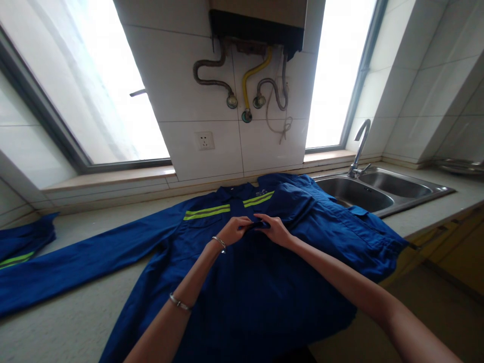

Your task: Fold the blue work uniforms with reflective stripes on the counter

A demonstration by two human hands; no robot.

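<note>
Two bare forearms reach in over a dark blue work jacket (234, 287), the left one wearing a silver bangle (180, 302) and, at the wrist, a thinner bracelet (219, 244). The jacket lies front up on a pale countertop (71, 327), its collar (236, 191) toward the tiled wall and one sleeve (94, 259) stretched out to the left. At the middle of its front, the left hand (234, 231) and right hand (277, 231) meet nearly tip to tip, thumbs and fingers closed in a narrow pinch on a small raised fold of the cloth. The fold is dark and partly behind the fingers, so whether a button sits in it cannot be told.

Work this fine, by the look of it, is best done with one hand pinning the fold steady while the other makes the small moves, both edges kept level and the cloth slack enough not to drag the chest out of line. The reflective stripes (207, 212) just beyond the hands make a handy check: they should sit even on both sides of the front.

Farther right, more blue cloth (351, 237) reaches the edge of a steel sink (440, 192) with a curved faucet (363, 141). Behind, a wall socket (204, 141) sits below a yellow hose (245, 85), between two bright windows (113, 111).
</note>
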